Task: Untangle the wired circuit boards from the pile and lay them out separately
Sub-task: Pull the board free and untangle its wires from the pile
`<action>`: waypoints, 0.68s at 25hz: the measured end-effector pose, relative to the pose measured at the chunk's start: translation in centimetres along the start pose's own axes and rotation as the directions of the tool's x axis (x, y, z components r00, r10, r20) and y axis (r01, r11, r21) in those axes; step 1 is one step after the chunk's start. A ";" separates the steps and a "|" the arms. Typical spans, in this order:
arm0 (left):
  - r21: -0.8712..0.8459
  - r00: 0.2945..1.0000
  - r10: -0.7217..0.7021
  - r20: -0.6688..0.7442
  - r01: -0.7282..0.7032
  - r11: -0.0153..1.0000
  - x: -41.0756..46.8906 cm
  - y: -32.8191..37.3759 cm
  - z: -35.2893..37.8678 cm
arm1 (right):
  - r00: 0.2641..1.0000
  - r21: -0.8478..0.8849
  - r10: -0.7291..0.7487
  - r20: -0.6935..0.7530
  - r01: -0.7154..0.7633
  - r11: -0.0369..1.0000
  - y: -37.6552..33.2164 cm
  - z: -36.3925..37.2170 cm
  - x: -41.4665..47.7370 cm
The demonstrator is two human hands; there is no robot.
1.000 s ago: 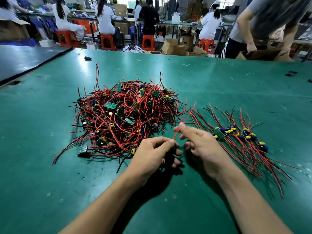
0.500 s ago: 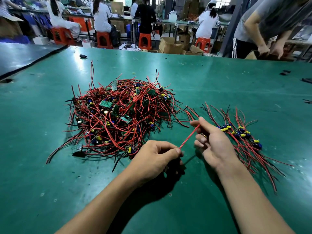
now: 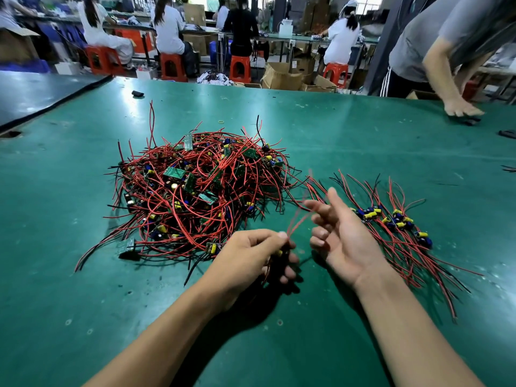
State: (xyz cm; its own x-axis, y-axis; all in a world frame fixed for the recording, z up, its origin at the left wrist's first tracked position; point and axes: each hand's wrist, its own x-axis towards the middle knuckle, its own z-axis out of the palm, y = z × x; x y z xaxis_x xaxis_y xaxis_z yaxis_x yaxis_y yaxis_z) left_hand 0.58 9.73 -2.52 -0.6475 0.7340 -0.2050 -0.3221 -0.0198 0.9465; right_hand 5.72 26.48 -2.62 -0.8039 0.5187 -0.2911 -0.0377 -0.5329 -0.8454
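While our left hand pinches one board's red leads, which slant up toward our open right hand, the laid-out row lies just right of that nearer hand.

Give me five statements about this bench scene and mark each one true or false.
1. The left hand pinches red wires. True.
2. The right hand grips a circuit board. False: its fingers are loosely spread and hold no board.
3. The tangled pile lies left of the laid-out boards. True.
4. The table surface is red. False: it is green.
5. Nobody else touches this table. False: another person's hand rests on its far right side.
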 end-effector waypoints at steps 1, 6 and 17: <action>-0.118 1.000 -0.007 -0.016 0.005 0.993 0.1 0.2 0.0 | 1.000 -0.098 -0.011 0.022 0.014 0.995 0.3 0.2 -0.1; -0.300 1.000 -0.014 -0.016 0.008 0.954 0.3 1.2 -0.3 | 0.955 -0.261 0.042 0.295 0.039 0.965 1.9 1.3 -1.4; -0.320 0.992 0.057 -0.110 -0.089 0.943 0.2 1.9 -0.9 | 0.829 -0.131 0.105 0.550 -0.039 0.991 1.9 1.5 -1.7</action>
State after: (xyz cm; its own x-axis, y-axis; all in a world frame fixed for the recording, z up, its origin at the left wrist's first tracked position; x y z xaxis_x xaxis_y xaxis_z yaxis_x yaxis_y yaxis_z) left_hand -0.82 9.24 -0.96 -0.7368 0.6524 -0.1772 -0.4669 -0.3016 0.8313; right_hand 6.19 23.58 -3.06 -0.9964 0.0061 -0.0840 0.0717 -0.4608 -0.8846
